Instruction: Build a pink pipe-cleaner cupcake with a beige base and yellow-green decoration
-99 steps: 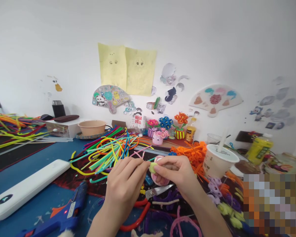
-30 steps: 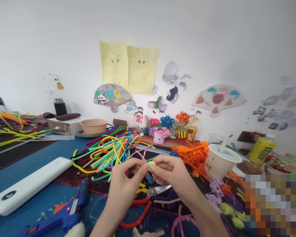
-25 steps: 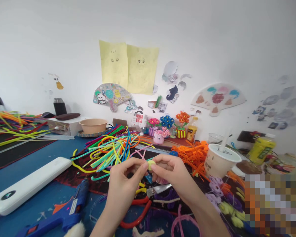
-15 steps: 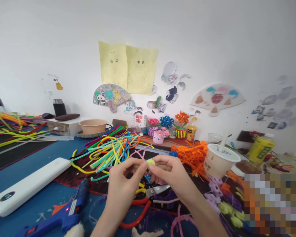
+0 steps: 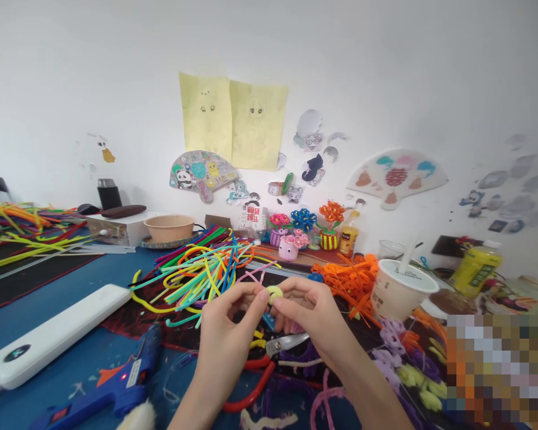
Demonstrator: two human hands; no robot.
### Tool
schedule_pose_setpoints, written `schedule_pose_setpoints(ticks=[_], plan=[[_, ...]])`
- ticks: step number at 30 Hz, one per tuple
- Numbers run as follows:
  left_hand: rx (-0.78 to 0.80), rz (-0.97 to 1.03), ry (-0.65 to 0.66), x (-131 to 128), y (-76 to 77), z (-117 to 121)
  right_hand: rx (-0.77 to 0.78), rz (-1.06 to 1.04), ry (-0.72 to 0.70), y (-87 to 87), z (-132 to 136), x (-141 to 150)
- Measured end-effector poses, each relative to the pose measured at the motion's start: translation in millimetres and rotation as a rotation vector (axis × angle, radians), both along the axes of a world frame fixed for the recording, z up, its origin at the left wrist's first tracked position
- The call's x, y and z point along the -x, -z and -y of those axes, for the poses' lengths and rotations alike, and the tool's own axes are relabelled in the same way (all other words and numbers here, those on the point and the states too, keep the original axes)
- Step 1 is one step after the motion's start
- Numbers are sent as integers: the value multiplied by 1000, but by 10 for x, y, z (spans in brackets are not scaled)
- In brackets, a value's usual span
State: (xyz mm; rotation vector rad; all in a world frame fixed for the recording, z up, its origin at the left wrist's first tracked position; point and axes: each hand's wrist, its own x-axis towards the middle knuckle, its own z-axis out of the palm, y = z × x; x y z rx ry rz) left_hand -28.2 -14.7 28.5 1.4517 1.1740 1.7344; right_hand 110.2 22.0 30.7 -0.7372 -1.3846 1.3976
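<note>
Between my fingertips is a small pale-yellow loop of fuzzy pipe cleaner. My left hand pinches its left side with thumb and forefinger. On the other side, my right hand grips it the same way, its remaining fingers curled beneath. Red-handled scissors lie on the dark mat just below my hands, their blades pointing right. Pink and purple pipe cleaner scraps are scattered near my right wrist. Something pink behind my right fingers is mostly hidden.
A blue glue gun with a lit red light lies at the left, near a long white device. Bundled pipe cleaners lie ahead. Orange pipe cleaner pieces and a drink cup stand right. Small flower pots line the back.
My left hand has turned from back-up to thumb-side showing, now pinching the yellow piece. The piece has tilted between my fingers and shows a curled loop. The view has shifted slightly.
</note>
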Motion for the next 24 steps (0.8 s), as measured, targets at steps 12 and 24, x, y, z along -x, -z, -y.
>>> schedule_pose_setpoints(ticks=[12, 24], plan=[[116, -116, 24, 21, 31, -87, 172, -7, 40, -33, 11, 1], [120, -1107, -715, 1232, 509, 703, 224, -19, 45, -10, 22, -8]])
